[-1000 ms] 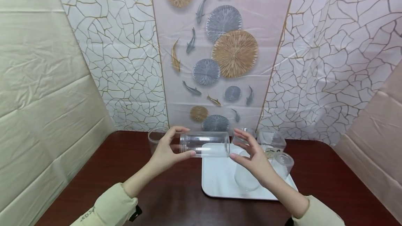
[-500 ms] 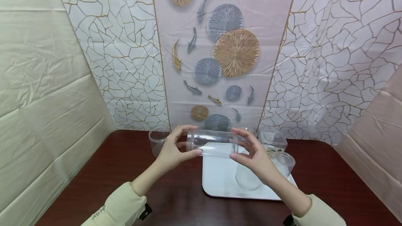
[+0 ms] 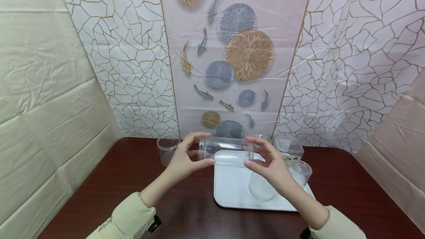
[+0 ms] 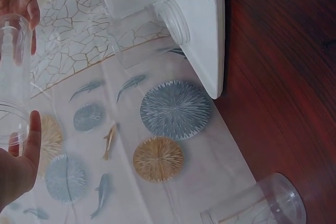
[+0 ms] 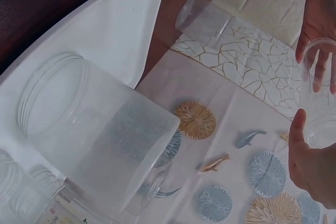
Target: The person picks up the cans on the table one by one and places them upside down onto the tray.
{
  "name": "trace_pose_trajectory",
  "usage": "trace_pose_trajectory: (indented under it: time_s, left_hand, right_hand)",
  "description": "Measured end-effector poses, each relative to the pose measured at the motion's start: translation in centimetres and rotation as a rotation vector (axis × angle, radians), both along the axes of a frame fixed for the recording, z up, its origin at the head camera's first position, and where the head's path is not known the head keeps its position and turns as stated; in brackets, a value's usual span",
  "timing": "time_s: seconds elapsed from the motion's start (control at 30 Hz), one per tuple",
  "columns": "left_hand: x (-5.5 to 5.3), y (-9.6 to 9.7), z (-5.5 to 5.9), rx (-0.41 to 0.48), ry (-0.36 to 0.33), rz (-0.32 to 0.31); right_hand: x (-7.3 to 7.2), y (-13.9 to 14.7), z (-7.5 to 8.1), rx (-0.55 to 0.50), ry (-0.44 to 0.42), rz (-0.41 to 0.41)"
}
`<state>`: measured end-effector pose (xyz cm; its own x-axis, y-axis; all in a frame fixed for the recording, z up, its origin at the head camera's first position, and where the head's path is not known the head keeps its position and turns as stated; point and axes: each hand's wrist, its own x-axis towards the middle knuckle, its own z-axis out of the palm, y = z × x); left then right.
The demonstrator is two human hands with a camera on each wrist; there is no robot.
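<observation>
A clear cylindrical plastic jar (image 3: 225, 148) lies level in the air between my two hands, above the back left part of the white tray. My left hand (image 3: 180, 161) grips its left end, where threaded rings circle the mouth, with the thumb in front. The right end is held by my right hand (image 3: 270, 163), thumb low in front and fingers over the top. In the left wrist view the jar (image 4: 14, 72) spans from one hand to the other. Through its wall in the right wrist view, the jar (image 5: 320, 98) shows the left hand's fingers.
Under the right forearm, the white tray (image 3: 229, 194) bears several clear jars, among them a large one (image 5: 105, 129) mouth down, a square one (image 3: 289, 150) with a label and a small one (image 3: 300, 172). Another clear jar (image 3: 168, 148) stands at the table's back left.
The left hand has moved the jar rightward, and its right end now lies within the right hand's fingers. Over the last half second both hands stay nearly still.
</observation>
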<state>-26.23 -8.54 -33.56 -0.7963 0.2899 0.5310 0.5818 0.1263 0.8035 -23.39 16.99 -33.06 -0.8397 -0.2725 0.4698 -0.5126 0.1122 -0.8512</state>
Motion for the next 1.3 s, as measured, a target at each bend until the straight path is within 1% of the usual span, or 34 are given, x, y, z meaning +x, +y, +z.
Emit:
trace_pose_trajectory:
  time_s: [0.13, 0.33, 0.53, 0.63, 0.8, 0.9, 1.1, 1.2, 1.3]
  left_hand:
    - [-0.1, -0.1, -0.2, -0.007, -0.003, -0.014]
    - [-0.4, -0.4, -0.6, -0.012, 0.006, -0.045]
    - [-1.0, -0.9, -1.4, -0.025, 0.004, -0.040]
    - [-1.2, -1.0, -1.9, -0.045, -0.004, -0.030]
    - [-1.5, -1.1, -2.9, -0.074, -0.019, -0.020]
    - [-1.6, -1.0, -3.7, -0.093, -0.017, -0.022]
    - [-1.9, -0.7, -5.6, -0.164, -0.004, -0.017]
    - [-1.9, -0.6, -6.4, -0.199, -0.019, -0.019]
    - [-1.9, -0.5, -7.0, -0.251, -0.035, -0.034]
  right_hand:
    - [-0.1, 0.0, 0.0, -0.001, 0.006, 0.002]
    - [-0.1, 0.2, 0.1, 0.008, 0.004, -0.020]
    - [-0.3, 0.5, 0.3, 0.026, -0.006, -0.043]
    - [-0.3, 0.6, 0.5, 0.033, -0.018, -0.054]
    - [-0.5, 0.8, 0.7, 0.038, -0.030, -0.086]
    - [-0.6, 0.9, 0.9, 0.043, -0.040, -0.108]
    - [-1.0, 1.2, 1.1, 0.045, -0.054, -0.129]
    - [-1.1, 1.3, 1.2, 0.038, -0.050, -0.129]
    - [-1.2, 1.5, 1.2, 0.040, -0.046, -0.143]
